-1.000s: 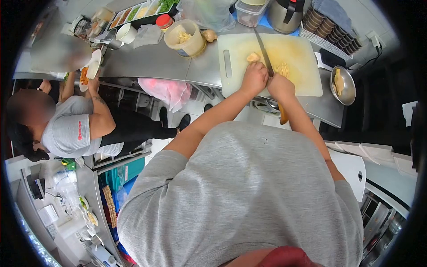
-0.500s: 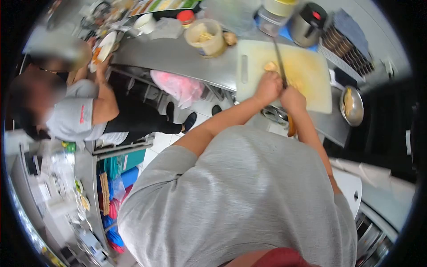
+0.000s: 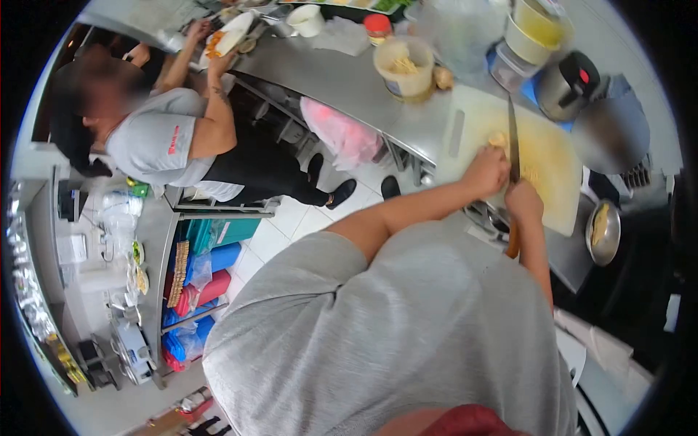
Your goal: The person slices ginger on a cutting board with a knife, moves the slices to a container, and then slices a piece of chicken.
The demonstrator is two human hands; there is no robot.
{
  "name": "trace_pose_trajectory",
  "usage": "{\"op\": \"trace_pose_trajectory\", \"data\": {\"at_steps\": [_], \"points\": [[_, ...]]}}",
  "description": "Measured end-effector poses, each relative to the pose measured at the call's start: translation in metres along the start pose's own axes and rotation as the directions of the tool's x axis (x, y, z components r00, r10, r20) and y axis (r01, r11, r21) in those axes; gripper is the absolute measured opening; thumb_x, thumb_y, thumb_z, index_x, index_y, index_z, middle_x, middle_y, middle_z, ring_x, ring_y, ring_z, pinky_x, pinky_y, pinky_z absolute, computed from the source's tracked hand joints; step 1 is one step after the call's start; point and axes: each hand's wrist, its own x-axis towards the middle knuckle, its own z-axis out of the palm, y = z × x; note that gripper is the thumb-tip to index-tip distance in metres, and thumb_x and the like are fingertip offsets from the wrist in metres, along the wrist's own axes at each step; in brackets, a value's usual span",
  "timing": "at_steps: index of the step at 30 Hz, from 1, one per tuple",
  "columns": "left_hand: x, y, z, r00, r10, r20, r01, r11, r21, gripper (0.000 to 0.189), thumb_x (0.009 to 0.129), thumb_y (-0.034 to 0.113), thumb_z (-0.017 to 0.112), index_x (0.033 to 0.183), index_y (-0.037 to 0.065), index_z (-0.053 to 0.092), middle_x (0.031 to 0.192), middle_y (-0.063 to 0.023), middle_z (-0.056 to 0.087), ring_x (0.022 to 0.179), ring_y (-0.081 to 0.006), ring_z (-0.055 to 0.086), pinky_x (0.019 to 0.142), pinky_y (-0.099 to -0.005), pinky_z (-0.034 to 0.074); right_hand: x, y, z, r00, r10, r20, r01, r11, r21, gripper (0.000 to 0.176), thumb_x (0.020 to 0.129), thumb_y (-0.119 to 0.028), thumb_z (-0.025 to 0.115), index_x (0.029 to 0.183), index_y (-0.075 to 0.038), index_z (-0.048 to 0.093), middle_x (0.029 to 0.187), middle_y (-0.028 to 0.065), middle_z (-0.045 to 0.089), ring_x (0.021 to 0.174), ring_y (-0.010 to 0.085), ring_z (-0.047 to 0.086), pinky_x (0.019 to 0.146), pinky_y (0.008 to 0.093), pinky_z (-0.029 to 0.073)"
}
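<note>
A long knife (image 3: 513,131) lies across the pale cutting board (image 3: 454,120), its blade pointing away from me. My right hand (image 3: 525,202) is closed round its handle near the board's close edge. Just left of the blade, my left hand (image 3: 488,171) has its fingers bent against a pale yellow piece of food (image 3: 497,139). Small cut pieces (image 3: 531,173) lie on the board to the right of the knife.
A tub (image 3: 404,76) of pale strips, a red-lidded jar (image 3: 377,29) and a black-and-steel jug (image 3: 568,86) stand behind the board. A metal bowl (image 3: 604,232) is at the right. At the left, a co-worker (image 3: 156,134) holds a white dish (image 3: 233,35).
The view has turned, shifting the board, knife and my hands right and down in the picture. The co-worker's free hand now shows apart from the dish. My hands keep their places at the knife.
</note>
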Motion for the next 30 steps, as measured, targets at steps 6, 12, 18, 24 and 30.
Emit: {"op": "trace_pose_trajectory", "data": {"at_steps": [6, 12, 18, 24, 30], "points": [[0.003, -0.010, 0.011, 0.998, 0.032, 0.055, -0.030, 0.999, -0.043, 0.005, 0.070, 0.008, 0.064, 0.070, 0.006, 0.059, 0.076, -0.0112, 0.055, 0.074, -0.0333, 0.054, 0.064, -0.0445, 0.043, 0.006, 0.002, -0.001, 0.998, 0.064, 0.017, -0.065, 0.996, 0.066, 0.037, 0.090, -0.033, 0.045, 0.098, -0.005, 0.068, 0.096, 0.0248, 0.066, 0.093, 0.0393, 0.064, 0.081, 0.0468, 0.049], [0.007, -0.012, 0.002, 0.991, 0.024, 0.135, -0.015, 0.997, -0.072, 0.005, 0.075, 0.009, 0.065, 0.076, 0.005, 0.061, 0.081, -0.0100, 0.057, 0.082, -0.0321, 0.056, 0.071, -0.0428, 0.043, -0.005, -0.004, 0.000, 0.998, 0.068, -0.006, -0.067, 0.997, 0.030, 0.034, 0.089, -0.027, 0.046, 0.096, -0.003, 0.068, 0.095, 0.0236, 0.066, 0.091, 0.0370, 0.065, 0.080, 0.0445, 0.051], [0.007, -0.012, 0.005, 0.992, 0.028, 0.125, -0.017, 0.996, -0.087, 0.004, 0.075, 0.006, 0.065, 0.075, 0.006, 0.061, 0.083, -0.0099, 0.056, 0.085, -0.0311, 0.055, 0.074, -0.0432, 0.041, -0.003, -0.008, -0.010, 0.997, 0.071, -0.019, -0.070, 0.995, 0.075, 0.029, 0.085, -0.022, 0.048, 0.092, -0.002, 0.068, 0.092, 0.0214, 0.068, 0.088, 0.0360, 0.066, 0.077, 0.0439, 0.052], [0.004, -0.011, 0.005, 0.993, 0.044, 0.110, -0.036, 0.997, -0.071, 0.008, 0.074, 0.006, 0.066, 0.075, 0.004, 0.059, 0.082, -0.0112, 0.054, 0.084, -0.0324, 0.053, 0.073, -0.0438, 0.041, -0.002, -0.002, -0.004, 0.998, 0.066, 0.008, -0.066, 0.994, 0.088, 0.030, 0.084, -0.026, 0.051, 0.093, -0.002, 0.068, 0.092, 0.0208, 0.068, 0.088, 0.0362, 0.066, 0.077, 0.0436, 0.052], [0.004, -0.010, 0.006, 0.993, 0.045, 0.110, -0.042, 0.999, -0.032, 0.007, 0.075, 0.005, 0.064, 0.075, 0.003, 0.058, 0.082, -0.0125, 0.053, 0.084, -0.0324, 0.053, 0.074, -0.0420, 0.040, -0.004, -0.002, 0.001, 0.998, 0.059, -0.028, -0.055, 0.990, 0.133, 0.031, 0.084, -0.026, 0.051, 0.091, -0.002, 0.069, 0.092, 0.0213, 0.068, 0.087, 0.0369, 0.066, 0.077, 0.0436, 0.052]]}}
